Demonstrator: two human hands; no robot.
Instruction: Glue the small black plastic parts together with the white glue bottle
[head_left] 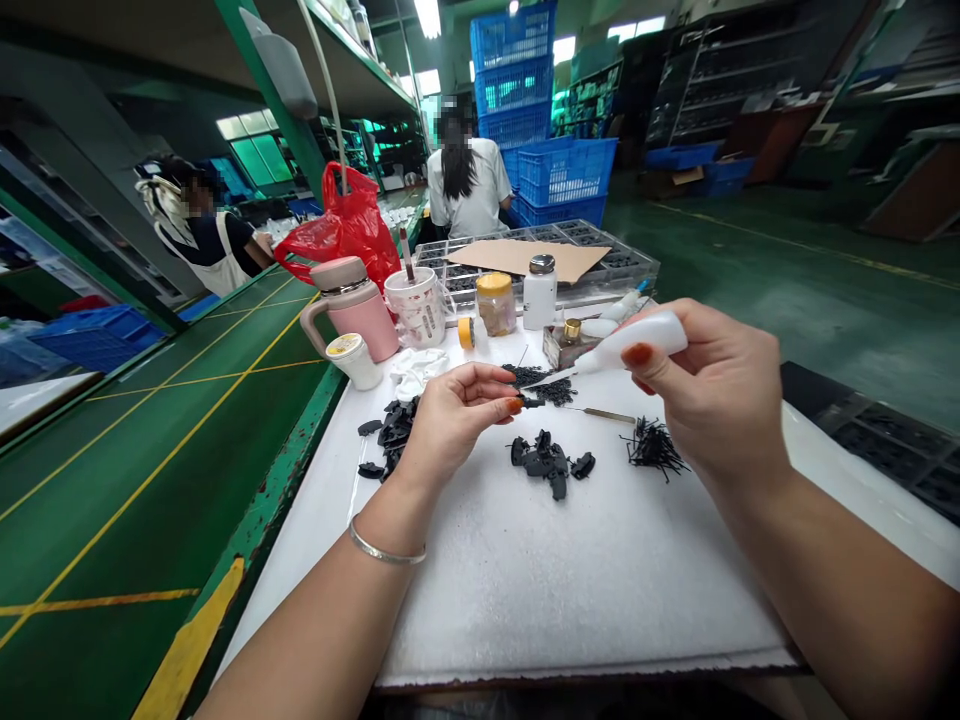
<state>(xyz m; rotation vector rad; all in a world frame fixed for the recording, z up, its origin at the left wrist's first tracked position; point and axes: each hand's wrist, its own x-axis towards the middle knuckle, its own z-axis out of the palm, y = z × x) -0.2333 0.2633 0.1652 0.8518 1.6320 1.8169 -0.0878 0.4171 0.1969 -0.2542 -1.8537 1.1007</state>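
My left hand (457, 415) pinches a small black plastic part (531, 402) between thumb and fingertips above a white foam mat (540, 570). My right hand (712, 385) grips a white squeeze bottle (637, 340); its thin metal nozzle points left and nearly touches the small part. Below them on the mat lies a cluster of black parts (551, 462). A larger heap of black parts (390, 435) sits left of my left hand. A bundle of thin black pins (654, 447) lies under my right hand.
At the mat's far edge stand a pink mug (352, 305), a white cup (416, 305), a yellow-lidded jar (496, 303), a white bottle (540, 292) and clear trays (600, 265) under cardboard. A green conveyor (150, 430) runs on the left. Two people work beyond; blue crates (540, 130) are stacked behind.
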